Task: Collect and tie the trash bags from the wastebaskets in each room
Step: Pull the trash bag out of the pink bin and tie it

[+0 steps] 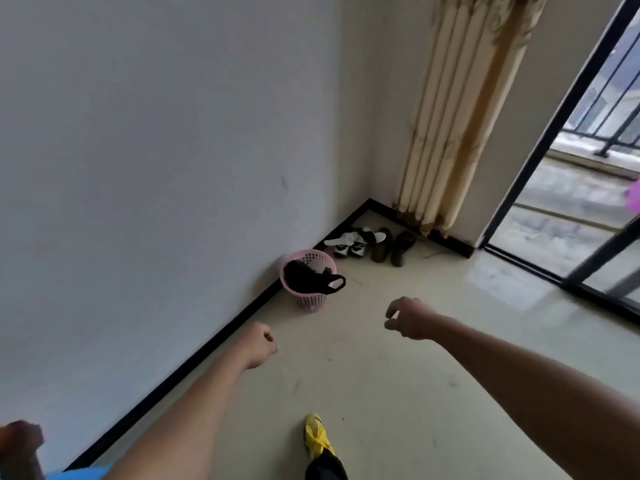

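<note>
A pink perforated wastebasket stands on the floor against the left wall. A black trash bag lines it, and one bag handle loops over the rim on the right side. My left hand reaches forward with its fingers curled shut and nothing in it, some way short of the basket. My right hand is stretched out to the right of the basket, fingers loosely curled downward and apart, holding nothing.
Several shoes lie in the corner behind the basket, under a beige curtain. A black-framed sliding glass door opens to a balcony on the right. My yellow shoe is on the pale tiled floor.
</note>
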Demonstrator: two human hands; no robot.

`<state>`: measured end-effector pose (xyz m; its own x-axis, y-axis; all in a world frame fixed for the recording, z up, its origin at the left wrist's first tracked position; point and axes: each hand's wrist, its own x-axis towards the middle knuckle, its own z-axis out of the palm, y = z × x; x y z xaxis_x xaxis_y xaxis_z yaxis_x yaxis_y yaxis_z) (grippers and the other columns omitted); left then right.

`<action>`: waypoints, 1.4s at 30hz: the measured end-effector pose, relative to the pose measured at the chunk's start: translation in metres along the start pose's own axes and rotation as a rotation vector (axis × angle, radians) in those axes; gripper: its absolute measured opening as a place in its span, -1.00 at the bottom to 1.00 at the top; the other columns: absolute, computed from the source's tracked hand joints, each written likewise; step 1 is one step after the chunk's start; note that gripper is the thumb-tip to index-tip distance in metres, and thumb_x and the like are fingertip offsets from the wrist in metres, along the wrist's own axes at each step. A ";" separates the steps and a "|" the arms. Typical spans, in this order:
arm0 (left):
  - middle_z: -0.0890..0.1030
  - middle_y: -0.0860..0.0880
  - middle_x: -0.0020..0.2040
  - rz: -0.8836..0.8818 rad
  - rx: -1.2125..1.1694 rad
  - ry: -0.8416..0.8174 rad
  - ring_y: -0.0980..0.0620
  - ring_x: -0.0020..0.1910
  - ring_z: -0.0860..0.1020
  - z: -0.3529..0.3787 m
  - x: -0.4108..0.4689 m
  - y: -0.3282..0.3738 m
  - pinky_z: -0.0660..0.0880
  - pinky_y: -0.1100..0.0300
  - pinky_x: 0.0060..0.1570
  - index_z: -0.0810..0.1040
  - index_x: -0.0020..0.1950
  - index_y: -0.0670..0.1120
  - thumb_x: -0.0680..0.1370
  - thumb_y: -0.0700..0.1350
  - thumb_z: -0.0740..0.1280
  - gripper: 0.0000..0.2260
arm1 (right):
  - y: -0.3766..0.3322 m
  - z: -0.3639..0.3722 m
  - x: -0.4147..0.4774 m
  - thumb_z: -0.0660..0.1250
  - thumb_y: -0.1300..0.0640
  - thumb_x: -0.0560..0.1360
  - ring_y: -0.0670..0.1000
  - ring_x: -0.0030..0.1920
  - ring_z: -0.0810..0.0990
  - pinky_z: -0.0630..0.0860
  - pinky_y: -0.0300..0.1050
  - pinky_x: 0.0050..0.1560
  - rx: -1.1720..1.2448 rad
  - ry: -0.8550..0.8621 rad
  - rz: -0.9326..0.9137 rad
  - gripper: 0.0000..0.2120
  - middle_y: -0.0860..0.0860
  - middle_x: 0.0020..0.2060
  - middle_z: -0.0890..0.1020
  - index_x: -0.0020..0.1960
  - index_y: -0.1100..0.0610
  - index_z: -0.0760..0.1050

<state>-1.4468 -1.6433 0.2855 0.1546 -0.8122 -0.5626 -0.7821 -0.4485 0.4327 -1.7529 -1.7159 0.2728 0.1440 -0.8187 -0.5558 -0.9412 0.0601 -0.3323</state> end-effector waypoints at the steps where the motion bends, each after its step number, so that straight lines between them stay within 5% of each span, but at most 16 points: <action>1: 0.59 -0.14 -0.13 0.002 -0.002 -0.010 -0.07 -0.19 0.54 -0.010 0.030 0.004 0.54 0.11 -0.10 0.58 -0.01 -0.18 0.53 -0.16 0.30 -0.87 | -0.004 -0.008 0.026 0.34 0.01 0.50 0.10 0.06 0.62 0.52 -0.13 0.00 0.012 -0.018 0.018 -0.70 0.09 0.00 0.64 0.18 0.10 0.56; 14: 0.64 -0.11 -0.16 -0.007 -0.019 -0.133 -0.10 -0.20 0.59 -0.101 0.301 0.105 0.58 0.03 -0.07 0.59 -0.05 -0.18 0.49 -0.12 0.30 -0.85 | -0.037 -0.106 0.276 0.33 -0.02 0.50 0.08 0.01 0.63 0.55 -0.09 0.01 0.102 -0.130 0.134 -0.74 0.04 -0.07 0.62 0.15 0.06 0.56; 20: 0.60 -0.07 -0.23 -0.180 -0.098 -0.147 -0.02 -0.28 0.54 -0.083 0.414 0.116 0.47 0.17 -0.23 0.57 -0.11 -0.14 0.49 -0.16 0.27 -0.89 | -0.030 -0.106 0.429 0.33 0.01 0.51 0.08 -0.05 0.63 0.53 -0.12 -0.08 0.093 -0.258 0.139 -0.77 0.02 -0.10 0.62 0.10 0.09 0.58; 24: 0.62 -0.11 -0.14 -0.289 -0.165 -0.195 -0.10 -0.15 0.60 -0.068 0.462 0.116 0.55 0.08 -0.06 0.55 -0.12 -0.08 0.51 -0.12 0.28 -0.93 | -0.034 -0.100 0.495 0.32 0.02 0.50 0.08 -0.06 0.64 0.54 -0.10 -0.08 0.094 -0.360 0.145 -0.81 0.01 -0.15 0.61 0.05 0.08 0.57; 35: 0.62 -0.10 -0.16 -0.440 -0.288 -0.317 -0.06 -0.17 0.59 0.033 0.623 0.071 0.52 0.10 -0.15 0.56 -0.06 -0.10 0.52 -0.15 0.27 -0.91 | -0.009 -0.011 0.651 0.31 0.07 0.51 0.06 -0.09 0.66 0.60 -0.05 -0.03 0.209 -0.426 0.263 -0.84 0.04 -0.11 0.67 0.01 0.11 0.60; 39: 0.62 -0.13 -0.20 -0.609 -0.392 -0.198 -0.15 -0.21 0.60 0.086 0.687 0.026 0.55 0.04 -0.15 0.55 -0.04 -0.17 0.51 -0.11 0.27 -0.85 | 0.009 0.042 0.697 0.32 0.06 0.53 0.04 -0.18 0.68 0.53 -0.13 -0.26 0.327 -0.452 0.357 -0.83 0.08 -0.12 0.69 -0.02 0.15 0.59; 42: 0.69 -0.07 -0.31 -0.803 -0.523 -0.144 -0.11 -0.32 0.64 0.125 0.734 0.002 0.62 0.03 -0.23 0.50 -0.02 -0.12 0.53 0.04 0.29 -0.77 | 0.012 0.082 0.734 0.28 -0.12 0.54 0.03 -0.19 0.68 0.60 -0.05 -0.17 0.406 -0.390 0.411 -0.67 0.06 -0.16 0.70 -0.06 0.15 0.59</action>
<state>-1.4101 -2.1942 -0.2147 0.4225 -0.1538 -0.8932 -0.1029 -0.9873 0.1214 -1.6338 -2.2696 -0.2016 -0.0286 -0.4232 -0.9056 -0.7649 0.5925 -0.2527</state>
